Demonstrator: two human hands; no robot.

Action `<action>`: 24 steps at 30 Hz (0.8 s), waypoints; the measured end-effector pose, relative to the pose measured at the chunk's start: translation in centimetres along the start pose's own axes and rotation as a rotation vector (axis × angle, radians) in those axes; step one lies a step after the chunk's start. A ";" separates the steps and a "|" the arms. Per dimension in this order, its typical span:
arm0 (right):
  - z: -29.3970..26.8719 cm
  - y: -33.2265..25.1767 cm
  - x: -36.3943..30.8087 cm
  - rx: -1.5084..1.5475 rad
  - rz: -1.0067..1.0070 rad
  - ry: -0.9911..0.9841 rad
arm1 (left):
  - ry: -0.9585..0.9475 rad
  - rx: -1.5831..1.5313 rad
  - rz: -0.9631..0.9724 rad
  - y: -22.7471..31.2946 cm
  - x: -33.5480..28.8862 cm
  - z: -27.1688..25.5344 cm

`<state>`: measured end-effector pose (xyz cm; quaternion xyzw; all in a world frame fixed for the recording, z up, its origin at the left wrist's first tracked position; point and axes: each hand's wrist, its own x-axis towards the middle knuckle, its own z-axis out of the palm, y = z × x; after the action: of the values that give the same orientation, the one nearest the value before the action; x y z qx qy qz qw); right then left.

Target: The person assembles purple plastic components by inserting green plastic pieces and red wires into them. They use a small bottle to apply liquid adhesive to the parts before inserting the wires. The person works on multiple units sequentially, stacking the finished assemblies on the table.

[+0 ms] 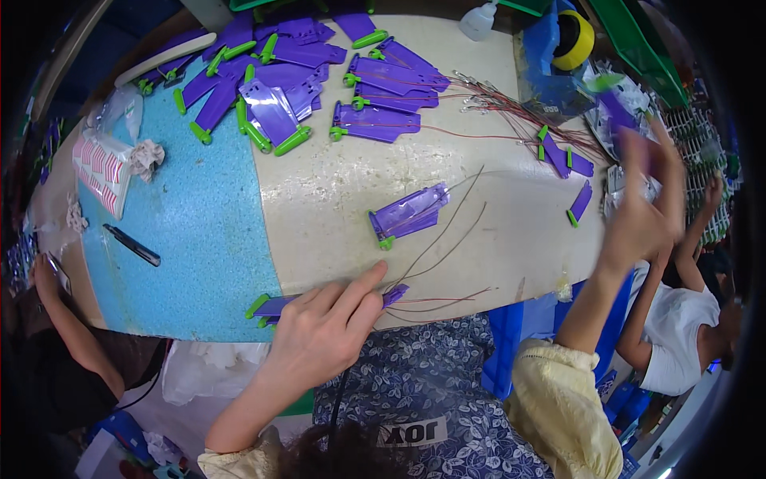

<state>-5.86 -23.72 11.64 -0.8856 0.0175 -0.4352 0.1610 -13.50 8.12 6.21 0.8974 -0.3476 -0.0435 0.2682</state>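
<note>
Below the table's (319,227) near edge, floral apron (431,363): it carried a white patch (411,432) with large dark lettering.
Left hand (323,331): its fingers were half bent, the index finger reaching outward; they covered the middle of a purple panel with a green rod (275,306) lying at the near edge. Whether they pinched or merely pressed it could not be told.
Thin wires (439,255): they fanned out beside that hand; good handling seemed to call for light pressure on the flat of the panel, with the leads free of the fingers so that no joint was tugged.
Lone wired panel (410,212): it lay flat beyond the left hand, apart from the others; setting pieces singly like this looked the surest way to avoid tangles.
Right hand (650,191): raised at the right and blurred, its fingers partly spread by a blurred purple piece with a green end (614,112); whether they gripped it could not be told. A slower, controlled motion would probably have spared the leads.
Striped packet (102,172): red and white, its small print unreadable.
Blue tape dispenser (550,68): it held a yellow roll (576,41) and bore small pale characters on its dark side.
Panel pile (271,108): purple and green pieces overlapped at the far side, no writing discernible.
</note>
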 end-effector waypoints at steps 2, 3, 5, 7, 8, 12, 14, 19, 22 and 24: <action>-1.2 -2.8 0.2 0.278 0.159 0.312 | -0.005 -0.015 0.032 -0.1 0.5 0.2; -2.1 -3.7 -1.2 0.462 0.125 0.044 | 0.006 -0.039 0.018 -0.1 0.5 0.1; -1.4 -5.2 -3.0 0.680 0.115 -0.525 | 0.025 -0.073 -0.003 0.0 0.3 0.2; 1.6 -6.2 -4.4 0.722 0.212 -0.878 | 0.060 -0.072 0.003 -0.1 0.1 0.2; 3.5 -6.0 -5.6 0.753 0.276 -0.929 | 0.079 -0.065 -0.003 -0.1 -0.2 0.3; 5.8 -5.6 -6.6 0.725 0.292 -1.056 | 0.005 -0.014 -0.079 0.3 0.3 0.2; 6.3 -5.7 -6.7 0.682 0.293 -1.108 | -0.046 0.021 -0.121 0.4 1.0 0.6; 5.8 -6.5 -6.8 0.573 -0.203 -1.014 | -0.005 -0.097 -0.065 -0.4 1.4 0.5; 5.2 -6.2 -7.0 0.732 0.062 -1.151 | -0.003 -0.161 -0.294 -0.5 1.4 -1.0; 4.1 -6.3 -6.4 0.927 0.547 -1.231 | 0.011 -0.259 -0.431 -0.5 1.9 -1.7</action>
<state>-7.32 -15.56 6.28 -0.7740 -0.0404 0.2208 0.5920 -11.37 7.95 7.60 0.9092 -0.1383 -0.1388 0.3673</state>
